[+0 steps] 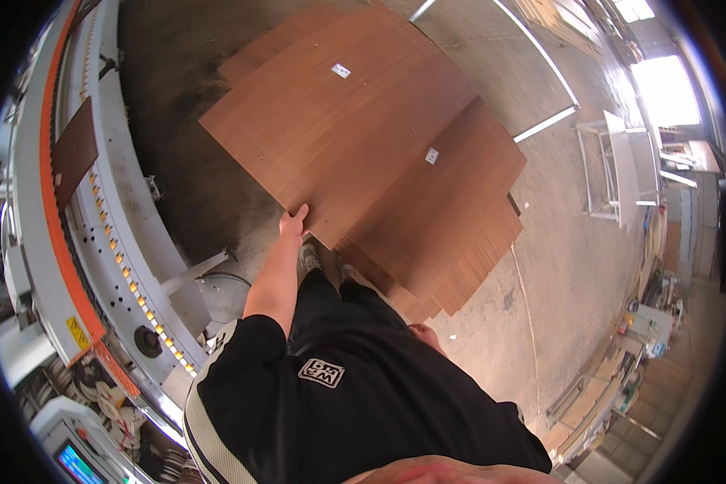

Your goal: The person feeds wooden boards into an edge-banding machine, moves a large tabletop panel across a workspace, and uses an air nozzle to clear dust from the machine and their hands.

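- Our left hand (pixel 293 221) reaches forward and touches the near corner of the top wood-veneer panel (pixel 343 121); the thumb lies on the upper face, and the other fingers go under the edge, so this grip seems to pinch the panel corner.
- The panel lies ahead and to the right of that grip. Its long side runs away from us, toward the upper right of the view, so most of its surface is far from the hand.
- It rests on a stack of similar brown panels (pixel 460 218), which are shifted like a fan and lie low above the concrete floor (pixel 557 266).
- Our right hand (pixel 424 333) stays low beside the black trousers, well apart from the panels; the left one is clearly nearer. Whether its grip is closed or loose, we cannot tell, because the body covers most of it.
- On our left stands a long white machine with an orange strip (pixel 52 202); a dark small panel (pixel 73 149) sits on it.
- What carries the stack is hidden under the panels. The far corners are bent by the lens, and the white stickers are too small to read.
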A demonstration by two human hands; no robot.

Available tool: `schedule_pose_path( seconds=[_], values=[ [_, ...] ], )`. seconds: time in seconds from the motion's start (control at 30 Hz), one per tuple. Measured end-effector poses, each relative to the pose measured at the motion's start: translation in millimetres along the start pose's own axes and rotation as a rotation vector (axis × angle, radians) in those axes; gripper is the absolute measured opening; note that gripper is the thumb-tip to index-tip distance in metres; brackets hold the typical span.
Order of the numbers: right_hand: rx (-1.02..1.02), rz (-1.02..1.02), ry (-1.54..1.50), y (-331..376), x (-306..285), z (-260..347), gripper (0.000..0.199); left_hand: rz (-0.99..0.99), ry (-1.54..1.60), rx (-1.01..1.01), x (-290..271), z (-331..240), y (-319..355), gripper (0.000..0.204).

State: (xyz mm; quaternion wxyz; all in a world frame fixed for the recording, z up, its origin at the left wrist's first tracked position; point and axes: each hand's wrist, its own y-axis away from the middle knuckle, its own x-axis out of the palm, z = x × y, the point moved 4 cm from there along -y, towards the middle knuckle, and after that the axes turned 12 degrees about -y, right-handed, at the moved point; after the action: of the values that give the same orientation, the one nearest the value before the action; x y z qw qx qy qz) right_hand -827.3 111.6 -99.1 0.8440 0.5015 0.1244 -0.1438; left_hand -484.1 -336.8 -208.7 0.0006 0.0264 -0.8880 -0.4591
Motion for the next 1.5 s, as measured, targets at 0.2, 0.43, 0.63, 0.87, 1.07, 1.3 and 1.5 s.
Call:
schedule_pose_path(
  seconds=[0.2, 0.43, 0.63, 0.87, 1.07, 1.3, 1.5],
  values=[
    [-0.015, 0.249, -0.064, -79, -24, 59, 0.023, -0.100, -0.018, -0.075, -32, 57, 88, 0.056],
    [-0.089, 0.214, -0.135, -165, -43, 151, 0.027, -0.150, -0.020, -0.117, -89, 130, 205, 0.051],
    [0.160, 0.075, -0.728, -208, -18, 220, 0.068, -0.337, 0.124, -0.072, -149, 199, 328, 0.038],
    [0.148, -0.110, -1.162, -159, 23, 224, 0.073, -0.909, 0.535, 0.074, -144, 204, 446, 0.026],
    [0.141, 0.059, -1.041, -126, 36, 207, 0.072, -1.196, 0.407, -0.027, -169, 262, 484, 0.035],
    [0.057, 0.175, -0.841, -42, 77, 224, 0.070, -1.273, 0.608, 0.037, -159, 354, 553, 0.040],
    [-0.055, 0.258, -0.852, 39, 121, 226, 0.065, -1.316, 0.930, -0.017, -149, 466, 586, 0.034]
  ],
)
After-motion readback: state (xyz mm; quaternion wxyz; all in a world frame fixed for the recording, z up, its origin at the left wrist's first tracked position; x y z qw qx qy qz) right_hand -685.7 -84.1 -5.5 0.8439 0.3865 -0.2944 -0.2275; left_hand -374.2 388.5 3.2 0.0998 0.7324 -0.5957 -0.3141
